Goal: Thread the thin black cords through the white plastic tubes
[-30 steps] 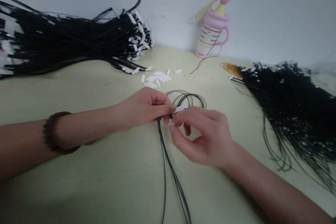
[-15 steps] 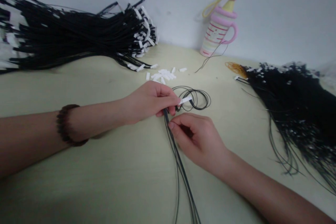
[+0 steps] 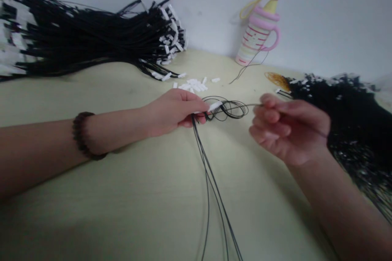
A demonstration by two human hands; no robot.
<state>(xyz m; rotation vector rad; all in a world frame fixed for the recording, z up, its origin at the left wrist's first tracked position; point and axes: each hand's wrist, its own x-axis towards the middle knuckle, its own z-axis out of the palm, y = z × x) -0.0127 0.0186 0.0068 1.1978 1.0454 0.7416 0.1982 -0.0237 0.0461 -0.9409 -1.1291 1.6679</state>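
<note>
My left hand pinches a small white strip-like piece together with several thin black wires. From under these fingers the black wires run down toward the lower edge of the view. Loops of the same wire form a loose coil just right of the fingertips. My right hand, closed and slightly blurred, is raised to the right of the coil. Between its fingertips a single black wire is stretched from the coil and trails back over the hand. Part of the white piece is covered by my left fingers.
Loose white pieces lie behind my left hand. At the back left rests a large bundle of black cables with white ends. Another dark wire bundle lies on the right. A pink-and-white cup stands against the wall.
My right hand has moved up and to the right, away from my left hand, drawing one wire out straight. My left hand keeps its pinch nearly in place.
</note>
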